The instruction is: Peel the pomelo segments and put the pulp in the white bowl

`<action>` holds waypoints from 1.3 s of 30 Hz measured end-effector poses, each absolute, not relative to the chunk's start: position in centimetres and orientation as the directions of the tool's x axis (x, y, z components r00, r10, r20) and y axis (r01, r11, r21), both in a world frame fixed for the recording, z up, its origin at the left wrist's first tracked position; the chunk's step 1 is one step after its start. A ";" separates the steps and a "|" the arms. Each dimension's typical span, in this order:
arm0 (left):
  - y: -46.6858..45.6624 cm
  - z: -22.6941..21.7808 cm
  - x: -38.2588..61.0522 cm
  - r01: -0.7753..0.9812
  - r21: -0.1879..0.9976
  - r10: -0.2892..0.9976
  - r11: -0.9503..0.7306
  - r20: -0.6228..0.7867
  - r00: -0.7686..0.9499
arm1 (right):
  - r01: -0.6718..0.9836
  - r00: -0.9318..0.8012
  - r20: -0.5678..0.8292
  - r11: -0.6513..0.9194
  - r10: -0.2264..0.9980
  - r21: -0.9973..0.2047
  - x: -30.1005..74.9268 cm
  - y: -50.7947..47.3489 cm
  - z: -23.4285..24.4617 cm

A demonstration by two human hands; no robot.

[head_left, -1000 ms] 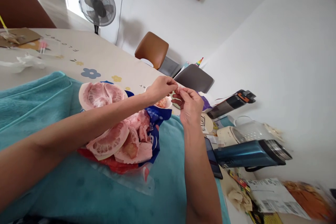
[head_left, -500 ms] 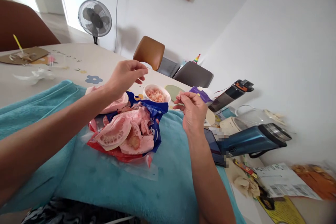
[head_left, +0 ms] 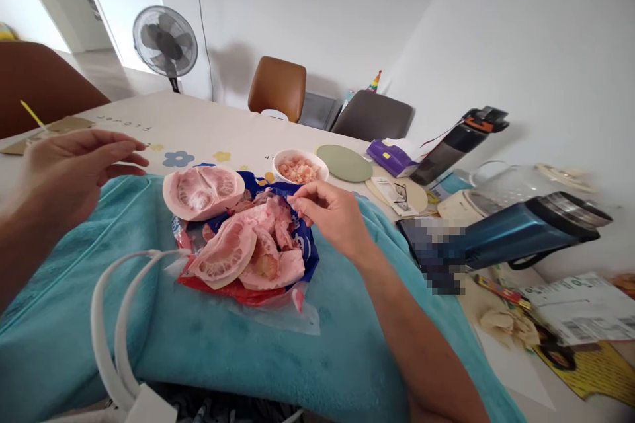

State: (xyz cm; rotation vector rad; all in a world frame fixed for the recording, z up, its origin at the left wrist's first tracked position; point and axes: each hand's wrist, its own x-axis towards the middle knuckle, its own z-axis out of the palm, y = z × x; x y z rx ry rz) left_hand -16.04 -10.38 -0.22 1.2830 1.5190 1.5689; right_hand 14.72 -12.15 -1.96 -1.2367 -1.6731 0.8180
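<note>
Pink pomelo peels (head_left: 243,254) lie heaped on a blue and red plastic bag (head_left: 297,241), which rests on a teal towel (head_left: 238,350). A hollow half peel (head_left: 203,192) sits at the heap's far left. Behind it stands a small white bowl (head_left: 300,168) of peeled pomelo flesh. My right hand (head_left: 332,215) hovers over the heap's right side, fingertips pinched together; whether anything is in the pinch I cannot make out. My left hand (head_left: 74,168) is raised at the left, away from the fruit, fingers stretched out and holding nothing.
A green round plate (head_left: 344,163), a purple tissue pack (head_left: 391,157), glasses (head_left: 399,193), a black bottle (head_left: 459,142) and a blue thermos (head_left: 516,231) crowd the table's right side. Papers (head_left: 575,307) lie at the right. A white looped strap (head_left: 112,324) lies near me. A fan (head_left: 166,43) and chairs (head_left: 276,87) stand behind.
My hands have parted: the left swung out to the left and opened, and the right dropped from beside the bowl to the peel heap. The view tilted down.
</note>
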 end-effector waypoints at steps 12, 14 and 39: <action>-8.8 -2.6 -13.5 0.144 0.972 0.958 -0.186 0.212 -0.194 | 0.614 -0.250 0.217 0.328 0.944 -0.718 14.8 -12.8 -2.3; -9.1 -3.1 -13.1 0.143 0.972 0.954 -0.188 0.215 -0.209 | 0.638 -0.264 0.188 0.318 0.946 -0.701 14.7 -12.8 -2.5; -9.3 -7.1 -15.1 0.438 0.863 0.888 -0.253 0.387 -0.248 | 0.050 -0.147 0.074 0.082 0.986 -0.995 14.6 -16.0 -3.1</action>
